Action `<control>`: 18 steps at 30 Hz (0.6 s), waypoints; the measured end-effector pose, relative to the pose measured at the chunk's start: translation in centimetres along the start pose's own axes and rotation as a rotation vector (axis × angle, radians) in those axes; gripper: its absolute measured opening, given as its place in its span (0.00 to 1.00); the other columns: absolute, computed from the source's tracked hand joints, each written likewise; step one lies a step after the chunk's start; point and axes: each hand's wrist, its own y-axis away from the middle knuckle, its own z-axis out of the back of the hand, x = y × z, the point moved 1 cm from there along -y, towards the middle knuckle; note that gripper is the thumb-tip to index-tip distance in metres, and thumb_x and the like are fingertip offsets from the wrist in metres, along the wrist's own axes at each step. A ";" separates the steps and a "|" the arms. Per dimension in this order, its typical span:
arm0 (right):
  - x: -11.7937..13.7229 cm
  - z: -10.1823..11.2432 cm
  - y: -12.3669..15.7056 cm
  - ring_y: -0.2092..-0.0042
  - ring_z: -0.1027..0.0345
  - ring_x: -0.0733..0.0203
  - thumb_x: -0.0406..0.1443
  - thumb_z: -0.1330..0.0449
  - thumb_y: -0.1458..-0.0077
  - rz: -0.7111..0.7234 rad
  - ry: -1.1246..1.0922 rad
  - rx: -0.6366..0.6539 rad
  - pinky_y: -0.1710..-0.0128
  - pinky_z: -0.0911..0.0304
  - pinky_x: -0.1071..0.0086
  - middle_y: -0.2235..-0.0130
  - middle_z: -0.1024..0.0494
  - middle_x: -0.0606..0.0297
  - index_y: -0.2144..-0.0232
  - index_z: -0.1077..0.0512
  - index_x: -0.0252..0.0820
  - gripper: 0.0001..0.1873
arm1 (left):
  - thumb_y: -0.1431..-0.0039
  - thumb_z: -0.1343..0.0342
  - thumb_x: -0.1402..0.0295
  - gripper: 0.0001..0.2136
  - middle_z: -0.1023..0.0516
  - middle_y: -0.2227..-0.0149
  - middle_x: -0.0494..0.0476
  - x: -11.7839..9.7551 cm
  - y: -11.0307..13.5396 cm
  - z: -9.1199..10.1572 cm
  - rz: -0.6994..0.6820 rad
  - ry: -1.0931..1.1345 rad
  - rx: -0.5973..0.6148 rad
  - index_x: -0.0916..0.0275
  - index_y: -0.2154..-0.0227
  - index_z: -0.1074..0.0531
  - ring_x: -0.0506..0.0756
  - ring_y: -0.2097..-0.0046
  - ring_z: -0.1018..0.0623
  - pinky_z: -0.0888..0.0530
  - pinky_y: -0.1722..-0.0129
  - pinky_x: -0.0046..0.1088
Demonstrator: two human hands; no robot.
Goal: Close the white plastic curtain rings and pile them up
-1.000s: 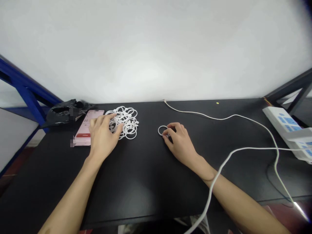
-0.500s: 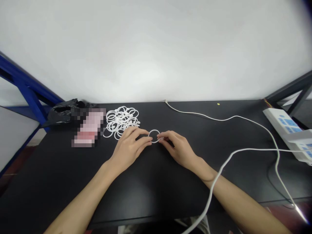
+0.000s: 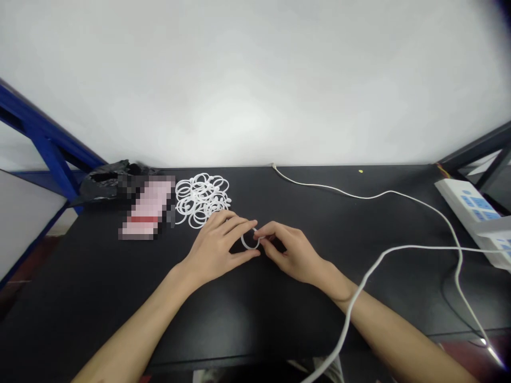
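Observation:
A thin white ring is between my two hands, above the black table. My left hand spans it, fingers along the upper edge and thumb at the lower edge; the fingers hide part of the ring. My right hand pinches the ring's right side between thumb and forefinger. Just beyond my left hand lies a tangled pile of similar white rings, several of them showing small round knobs.
A blurred pink and red item lies left of the pile, beside a crumpled black plastic bag. One white cable runs across the table; another white cable passes over my right forearm. A white power strip sits at right.
The ring has moved slightly nearer to me. My left thumb and fingers have spread from a pinch on its left side to reach around it. My right hand still pinches it.

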 end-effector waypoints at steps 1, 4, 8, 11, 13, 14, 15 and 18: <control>0.0 0.0 0.0 0.63 0.26 0.66 0.33 0.45 0.37 0.006 0.000 -0.007 0.62 0.32 0.72 0.61 0.21 0.65 0.57 0.31 0.43 0.06 | 0.43 0.36 0.59 0.21 0.20 0.56 0.58 0.0 0.0 0.0 0.001 0.000 0.005 0.63 0.50 0.29 0.60 0.54 0.28 0.28 0.51 0.44; 0.0 0.0 0.0 0.64 0.27 0.66 0.32 0.45 0.37 0.022 0.009 -0.021 0.63 0.32 0.72 0.62 0.22 0.64 0.58 0.31 0.43 0.06 | 0.43 0.37 0.61 0.19 0.20 0.57 0.58 -0.1 -0.1 0.1 -0.003 -0.004 -0.005 0.64 0.51 0.28 0.59 0.55 0.27 0.28 0.52 0.43; -0.1 0.0 -0.1 0.64 0.28 0.65 0.32 0.44 0.38 0.055 0.000 -0.028 0.63 0.31 0.70 0.60 0.23 0.63 0.58 0.31 0.43 0.06 | 0.41 0.38 0.65 0.15 0.20 0.59 0.57 -0.3 -0.1 0.1 -0.010 -0.003 -0.023 0.64 0.53 0.28 0.58 0.57 0.26 0.28 0.54 0.41; 0.0 0.0 -0.2 0.63 0.28 0.65 0.32 0.44 0.37 0.072 -0.011 -0.034 0.63 0.32 0.70 0.61 0.24 0.63 0.59 0.31 0.43 0.05 | 0.41 0.38 0.66 0.15 0.19 0.59 0.57 -0.4 -0.2 0.1 -0.017 0.005 -0.029 0.63 0.53 0.28 0.57 0.58 0.26 0.27 0.55 0.40; 0.2 0.0 -0.2 0.64 0.28 0.65 0.32 0.44 0.37 0.080 -0.020 -0.038 0.63 0.32 0.71 0.62 0.24 0.63 0.59 0.30 0.42 0.05 | 0.41 0.39 0.66 0.15 0.19 0.60 0.56 -0.4 -0.2 0.2 -0.017 0.021 -0.039 0.63 0.53 0.28 0.57 0.58 0.26 0.27 0.55 0.39; 0.3 0.1 -0.2 0.64 0.29 0.65 0.32 0.44 0.37 0.083 -0.024 -0.040 0.64 0.33 0.71 0.63 0.24 0.63 0.59 0.30 0.42 0.04 | 0.41 0.39 0.66 0.14 0.19 0.61 0.56 -0.5 -0.2 0.2 -0.017 0.030 -0.045 0.63 0.53 0.28 0.57 0.59 0.26 0.27 0.56 0.39; 0.4 0.2 -0.2 0.64 0.29 0.65 0.32 0.44 0.36 0.083 -0.026 -0.039 0.64 0.33 0.71 0.63 0.25 0.63 0.60 0.30 0.42 0.04 | 0.41 0.38 0.66 0.14 0.19 0.61 0.55 -0.5 -0.2 0.2 -0.019 0.037 -0.051 0.63 0.53 0.28 0.56 0.59 0.26 0.27 0.56 0.39; 0.6 0.3 -0.2 0.65 0.29 0.65 0.33 0.46 0.35 0.067 -0.025 -0.020 0.65 0.33 0.71 0.64 0.25 0.64 0.60 0.30 0.43 0.05 | 0.42 0.38 0.66 0.13 0.19 0.62 0.55 -0.5 -0.3 0.2 -0.024 0.045 -0.050 0.62 0.54 0.27 0.56 0.60 0.26 0.27 0.56 0.38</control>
